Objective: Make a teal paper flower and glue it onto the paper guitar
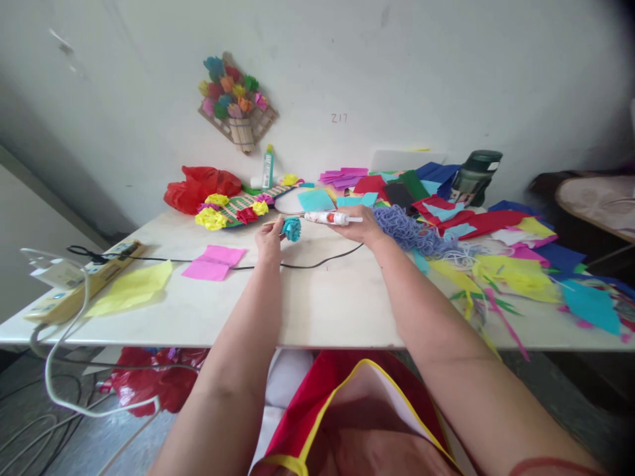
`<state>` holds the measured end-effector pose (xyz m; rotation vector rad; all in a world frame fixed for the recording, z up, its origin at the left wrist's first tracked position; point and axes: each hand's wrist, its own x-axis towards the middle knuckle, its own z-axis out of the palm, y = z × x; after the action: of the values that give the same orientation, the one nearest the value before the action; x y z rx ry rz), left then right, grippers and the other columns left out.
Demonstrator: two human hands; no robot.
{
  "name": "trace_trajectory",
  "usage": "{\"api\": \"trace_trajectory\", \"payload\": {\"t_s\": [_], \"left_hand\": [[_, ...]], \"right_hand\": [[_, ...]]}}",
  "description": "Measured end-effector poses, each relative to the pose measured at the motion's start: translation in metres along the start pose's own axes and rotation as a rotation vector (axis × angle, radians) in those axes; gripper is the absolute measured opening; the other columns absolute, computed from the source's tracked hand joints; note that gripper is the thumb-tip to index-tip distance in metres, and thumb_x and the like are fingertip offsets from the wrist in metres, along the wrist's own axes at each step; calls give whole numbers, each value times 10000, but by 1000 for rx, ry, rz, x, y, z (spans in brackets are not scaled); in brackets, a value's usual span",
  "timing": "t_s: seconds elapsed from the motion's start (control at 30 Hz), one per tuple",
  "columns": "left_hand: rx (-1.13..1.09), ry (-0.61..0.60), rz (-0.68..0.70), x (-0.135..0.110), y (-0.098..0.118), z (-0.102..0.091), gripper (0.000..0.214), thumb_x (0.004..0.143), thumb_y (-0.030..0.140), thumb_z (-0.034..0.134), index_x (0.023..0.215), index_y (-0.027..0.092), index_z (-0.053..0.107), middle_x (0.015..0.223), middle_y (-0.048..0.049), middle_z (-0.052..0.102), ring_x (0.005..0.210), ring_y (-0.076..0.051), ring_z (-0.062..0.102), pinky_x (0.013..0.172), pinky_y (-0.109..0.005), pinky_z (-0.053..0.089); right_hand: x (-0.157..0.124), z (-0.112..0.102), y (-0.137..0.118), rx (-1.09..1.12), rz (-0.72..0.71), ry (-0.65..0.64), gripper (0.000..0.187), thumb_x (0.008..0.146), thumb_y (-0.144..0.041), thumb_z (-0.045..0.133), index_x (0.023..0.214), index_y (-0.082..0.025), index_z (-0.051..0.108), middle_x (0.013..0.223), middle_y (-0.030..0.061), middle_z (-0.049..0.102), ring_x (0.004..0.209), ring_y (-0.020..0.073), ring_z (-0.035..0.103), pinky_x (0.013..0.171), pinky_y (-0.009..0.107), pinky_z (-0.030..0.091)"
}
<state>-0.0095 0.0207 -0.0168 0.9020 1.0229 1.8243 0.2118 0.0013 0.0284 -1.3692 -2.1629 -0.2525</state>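
Note:
My left hand (pixel 270 239) pinches a teal crepe-paper flower (pixel 292 229), with a thin stick at its top side. My right hand (pixel 361 227) is wrapped round a white hot glue gun (pixel 325 217) with red marks. A pale glue stick juts from the gun's rear, and its nozzle points left, close above the flower; I cannot tell if they touch. Behind my left hand lies a woven bamboo piece (pixel 243 209) with yellow, red and pink paper flowers on it. A black cord (pixel 307 266) runs across the table to my right hand.
Purple-blue yarn (pixel 411 228) and many coloured paper sheets (pixel 516 274) cover the right side. A dark bottle (pixel 476 177) stands behind them. At left are a power strip (pixel 84 284), yellow paper (pixel 131 287) and pink paper (pixel 214 262). A red bag (pixel 201 188) sits at the back.

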Motion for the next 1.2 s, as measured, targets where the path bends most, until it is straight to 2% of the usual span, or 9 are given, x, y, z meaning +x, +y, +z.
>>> {"api": "trace_trajectory", "payload": {"t_s": [0.17,0.27,0.37,0.5,0.6,0.87,1.1,1.2], "left_hand": [[-43,154,34,8,4,-7,287,633,414,723,698,162,604,626,6,597,600,-108,592,601,-229,489],[-70,232,50,12,5,-10,281,648,416,708,713,173,583,648,10,601,627,-107,602,610,-225,489],[-110,257,49,13,6,-10,281,641,407,718,708,177,570,664,10,609,651,-108,612,625,-225,488],[-107,233,22,10,9,-8,301,626,426,731,712,179,583,659,9,606,654,-109,608,622,-227,486],[-105,200,10,6,10,-6,334,604,449,745,718,173,595,657,-4,609,642,-111,599,614,-228,484],[-127,51,17,2,5,-4,340,599,460,758,732,173,633,684,-20,636,651,-126,612,619,-244,486],[-158,10,0,-1,6,-2,349,568,444,787,721,166,640,673,-11,632,640,-122,617,623,-249,489],[-155,4,-14,-2,7,-1,346,552,427,798,712,165,638,665,-8,631,630,-121,612,611,-245,487]], "right_hand": [[-1,0,0,2,54,-90,335,765,-490,599,965,-241,700,908,34,723,845,215,652,676,260,419],[-1,1,-3,-36,29,-169,347,748,-455,624,1031,-264,683,930,28,725,865,219,655,701,272,434],[0,6,-5,-66,-18,-244,411,759,-420,605,1141,-273,634,1003,44,716,908,239,654,733,297,449],[2,19,-6,-73,-81,-381,470,768,-267,578,1237,-241,569,1196,80,642,1056,251,606,827,313,448],[1,28,-5,-96,-117,-433,474,789,-187,549,1262,-215,544,1257,104,593,1133,244,559,905,317,420],[-1,42,-7,-129,-92,-431,477,884,-320,493,1337,-175,467,1227,159,581,1118,261,557,912,342,414],[0,41,-6,-104,-90,-462,462,820,-240,513,1277,-181,549,1234,136,580,1090,239,568,906,290,414],[0,34,-8,-120,-82,-376,406,847,-300,492,1222,-193,604,1199,116,607,1082,231,561,890,289,405]]}}
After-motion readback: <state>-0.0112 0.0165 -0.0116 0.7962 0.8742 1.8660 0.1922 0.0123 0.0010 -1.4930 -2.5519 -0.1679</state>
